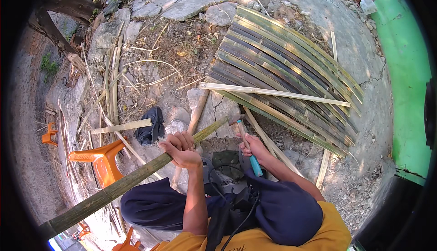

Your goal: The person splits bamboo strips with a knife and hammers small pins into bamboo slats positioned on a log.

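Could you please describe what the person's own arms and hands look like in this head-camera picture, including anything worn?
Both forearms are bare, with no gloves, rings or watch visible on the left hand or the right hand. Short yellow sleeves show at the lower edge. A thin black cable loops in front of the body between the arms.

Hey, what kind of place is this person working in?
Most likely an outdoor yard used for bamboo craft. The ground is bare dirt and flat stones, a mat of split bamboo slats lies on it, and loose bamboo strips are scattered around. The left hand grips a bamboo pole.
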The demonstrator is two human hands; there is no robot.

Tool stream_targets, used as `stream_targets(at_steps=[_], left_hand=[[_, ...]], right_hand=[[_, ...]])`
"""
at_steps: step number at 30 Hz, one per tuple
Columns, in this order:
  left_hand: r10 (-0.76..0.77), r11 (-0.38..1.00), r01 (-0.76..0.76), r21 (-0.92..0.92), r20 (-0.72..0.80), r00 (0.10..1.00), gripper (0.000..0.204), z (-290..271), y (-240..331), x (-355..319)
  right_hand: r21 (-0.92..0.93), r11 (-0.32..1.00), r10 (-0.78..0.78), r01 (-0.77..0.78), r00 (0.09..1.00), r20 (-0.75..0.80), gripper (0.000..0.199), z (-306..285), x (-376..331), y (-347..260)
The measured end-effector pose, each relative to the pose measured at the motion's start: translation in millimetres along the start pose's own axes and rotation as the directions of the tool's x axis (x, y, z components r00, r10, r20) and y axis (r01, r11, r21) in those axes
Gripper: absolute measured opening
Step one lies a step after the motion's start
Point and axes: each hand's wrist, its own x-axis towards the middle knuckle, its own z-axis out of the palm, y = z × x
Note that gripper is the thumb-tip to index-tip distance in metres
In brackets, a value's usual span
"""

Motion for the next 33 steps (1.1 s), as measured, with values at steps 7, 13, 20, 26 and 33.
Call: stream_targets(at_steps=[7,13,20,26,33], left_hand=[[-0.005,1.0,0.005,-0.015,0.0,1.0,0.055,1,1,4],[0.067,0.996,-0.071,0.063,0.058,0.996,0.055,7,-2,-7],[0.089,0.991,-0.1,0.085,0.123,0.988,0.055,19,-1,-16],[0.094,0.99,-0.104,0.096,0.103,0.99,0.053,20,-1,-14],[0.092,0.994,-0.097,0.053,0.085,0.992,0.051,20,-2,-16]], right_hand=[[-0.314,0.945,-0.099,0.093,0.995,-0.001,0.044,-3,-7,-9],[-0.188,0.981,-0.05,0.054,0.998,0.023,0.044,-5,-6,-9],[-0.136,0.988,-0.063,0.071,0.996,0.062,0.045,-13,-3,-11],[-0.197,0.973,-0.111,0.12,0.992,0.058,0.044,-9,-3,-6],[-0.305,0.926,-0.205,0.222,0.975,0.086,0.043,-10,2,0]])
